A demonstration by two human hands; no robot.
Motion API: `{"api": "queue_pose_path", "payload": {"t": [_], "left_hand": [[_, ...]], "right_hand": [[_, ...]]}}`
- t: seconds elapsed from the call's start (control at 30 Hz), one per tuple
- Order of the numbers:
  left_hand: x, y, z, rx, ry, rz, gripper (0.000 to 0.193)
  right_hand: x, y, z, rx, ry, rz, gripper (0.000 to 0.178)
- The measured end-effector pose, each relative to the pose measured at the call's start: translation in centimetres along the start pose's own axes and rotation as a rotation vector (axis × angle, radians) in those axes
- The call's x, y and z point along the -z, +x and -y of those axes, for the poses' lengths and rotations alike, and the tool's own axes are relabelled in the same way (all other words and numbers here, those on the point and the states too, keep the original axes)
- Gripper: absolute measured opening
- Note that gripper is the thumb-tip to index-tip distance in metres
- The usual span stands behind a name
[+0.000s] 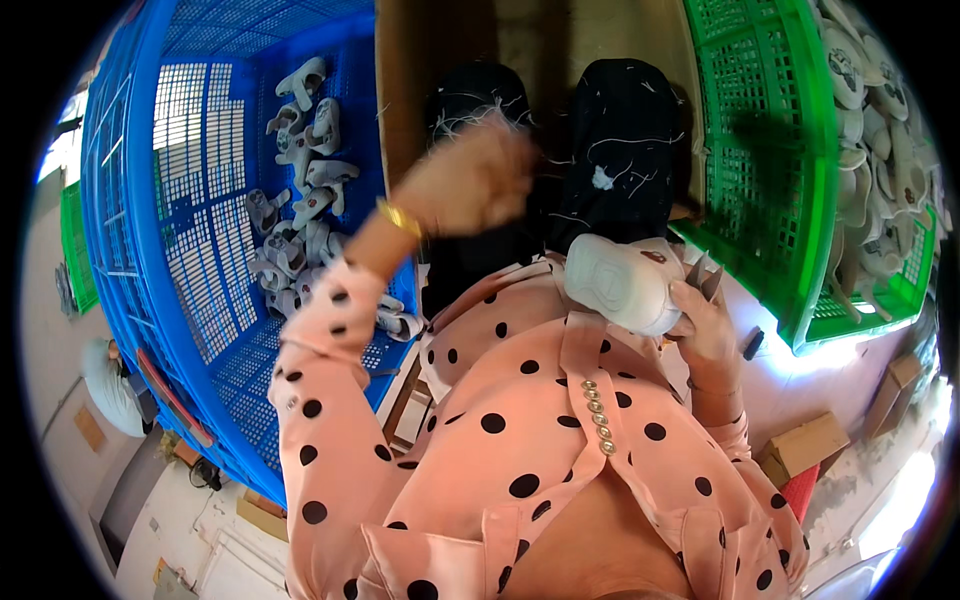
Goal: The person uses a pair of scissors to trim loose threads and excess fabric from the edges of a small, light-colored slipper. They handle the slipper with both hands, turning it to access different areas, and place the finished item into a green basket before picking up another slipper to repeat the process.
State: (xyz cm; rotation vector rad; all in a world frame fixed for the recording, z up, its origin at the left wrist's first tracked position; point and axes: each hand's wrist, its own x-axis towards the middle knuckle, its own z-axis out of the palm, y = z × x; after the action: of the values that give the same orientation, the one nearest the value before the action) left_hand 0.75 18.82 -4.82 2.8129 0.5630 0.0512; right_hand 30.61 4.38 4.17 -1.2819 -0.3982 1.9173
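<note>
Left hand [475,178]: blurred over lap [620,130]; cannot tell its grip.
Right hand [708,328]: grip clamped on white shoe [620,285].

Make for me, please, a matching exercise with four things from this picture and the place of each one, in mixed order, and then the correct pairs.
Things:
1. white shoe
2. gold band
3. blue basket
4. green basket

Places:
A. far right side of the picture
B. held in the right hand
C. left side of the picture, with several shoes inside
D. on the wrist of the left hand

Pairs: 1-B, 2-D, 3-C, 4-A
</note>
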Motion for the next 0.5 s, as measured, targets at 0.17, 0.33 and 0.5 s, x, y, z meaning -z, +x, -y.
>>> {"api": "queue_pose_path", "payload": {"t": [0.17,0.33,0.5], "left_hand": [[6.4,7.1,12.0,0.921,0.580,0.322,0.060],[4.7,11.2,0.1,0.087,0.035,-0.453,0.047],[-7.7,12.2,-1.5,-0.440,-0.045,-0.406,0.064]], "right_hand": [[0.1,-0.4,1.3,-0.064,-0.027,-0.203,0.033],[2.8,-2.9,0.5,0.193,-0.005,-0.235,0.021],[6.4,-4.4,1.7,0.295,0.074,-0.108,0.047]]}}
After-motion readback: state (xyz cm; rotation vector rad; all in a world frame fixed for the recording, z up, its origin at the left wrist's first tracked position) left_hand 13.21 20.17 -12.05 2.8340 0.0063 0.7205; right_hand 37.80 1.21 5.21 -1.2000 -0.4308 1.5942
